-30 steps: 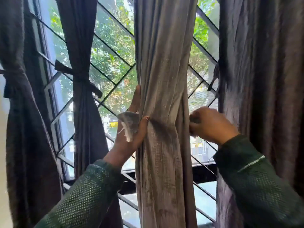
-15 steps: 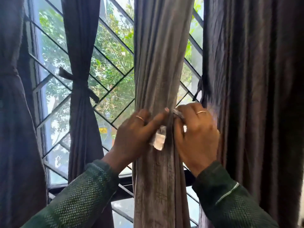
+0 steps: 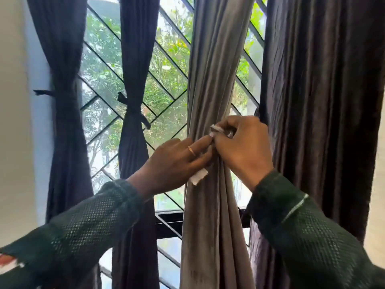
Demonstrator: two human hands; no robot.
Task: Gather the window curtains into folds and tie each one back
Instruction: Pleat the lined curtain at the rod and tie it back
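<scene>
Daylight and green leaves show through a window grille (image 3: 166,84) of diagonal bars, and I take the grey curtain (image 3: 216,69) at its middle as my landmark. Left of it hang two dark curtains, the near one (image 3: 133,59) and the far one (image 3: 62,59), each already cinched by a dark tie. Right of it a wide dark curtain (image 3: 325,101) hangs loose. My left hand (image 3: 173,161) and right hand (image 3: 243,142) meet on the front of the grey curtain, where its folds are bunched. Each grip is pressed together on the pale tie strip (image 3: 199,177): the left pinches the end that dangles below the fingers, the right pinches the end at its fingertips (image 3: 216,130). I judge the tying of this curtain is in hand, the knot not yet made. Next I would cross the ends and pull them snug without letting the folds slip.
</scene>
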